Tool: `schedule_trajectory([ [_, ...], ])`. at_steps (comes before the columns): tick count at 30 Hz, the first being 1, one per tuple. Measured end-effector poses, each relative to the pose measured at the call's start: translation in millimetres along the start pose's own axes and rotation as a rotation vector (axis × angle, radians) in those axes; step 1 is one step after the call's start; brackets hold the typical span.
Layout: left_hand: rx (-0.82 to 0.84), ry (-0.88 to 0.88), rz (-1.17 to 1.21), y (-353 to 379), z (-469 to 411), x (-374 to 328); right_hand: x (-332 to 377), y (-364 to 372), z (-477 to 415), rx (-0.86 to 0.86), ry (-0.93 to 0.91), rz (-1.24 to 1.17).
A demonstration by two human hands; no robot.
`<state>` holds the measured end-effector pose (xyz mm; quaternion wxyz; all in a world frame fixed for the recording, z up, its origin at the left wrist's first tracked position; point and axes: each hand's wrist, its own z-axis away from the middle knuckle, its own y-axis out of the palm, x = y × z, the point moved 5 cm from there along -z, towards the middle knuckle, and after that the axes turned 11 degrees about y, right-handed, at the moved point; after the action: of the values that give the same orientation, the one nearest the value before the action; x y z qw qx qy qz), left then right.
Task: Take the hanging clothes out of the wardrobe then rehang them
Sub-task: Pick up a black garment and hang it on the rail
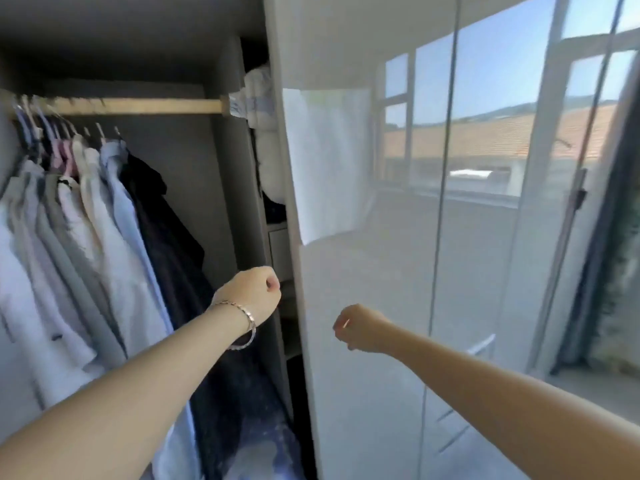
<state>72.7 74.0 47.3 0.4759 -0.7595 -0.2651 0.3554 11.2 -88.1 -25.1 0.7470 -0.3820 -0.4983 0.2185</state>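
The wardrobe stands open on its left side. A wooden rail [138, 106] crosses the top, and several shirts [104, 216] in white, grey, pink and pale blue hang from it, bunched at the left. A dark garment [166, 244] hangs at the right end of the bunch. My left hand [251, 296], with a bracelet on the wrist, is curled into a fist in front of the dark garment, close to the door's edge. My right hand [360, 329] is also closed, held in front of the glossy white sliding door [363, 393]. Neither hand shows anything in it.
Behind the door's edge is a narrow compartment with folded white linen [258, 98] on shelves and a small drawer [278, 251]. The glossy door reflects a window and rooftops. The right half of the rail is bare.
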Motion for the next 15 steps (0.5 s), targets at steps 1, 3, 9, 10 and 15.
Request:
schedule_trajectory([
  [1, 0.062, 0.048, 0.026, 19.9, 0.7, -26.8, -34.3, -8.4, 14.8, -0.005, 0.062, -0.002],
  [3, 0.208, 0.150, 0.036, 60.2, 2.6, -84.1, -101.6, -25.5, 46.0, -0.027, 0.169, 0.019],
  [9, 0.520, 0.485, 0.006, 178.4, 19.9, -281.2, -306.6, -83.5, 150.2, -0.154, 0.482, -0.034],
  [10, 0.539, 0.533, 0.020, 195.9, 26.3, -316.8, -340.7, -93.4, 170.3, -0.168, 0.531, -0.046],
  [15, 0.660, 0.734, 0.096, 282.4, 79.0, -492.2, -496.5, -142.6, 283.5, -0.269, 0.746, -0.130],
])
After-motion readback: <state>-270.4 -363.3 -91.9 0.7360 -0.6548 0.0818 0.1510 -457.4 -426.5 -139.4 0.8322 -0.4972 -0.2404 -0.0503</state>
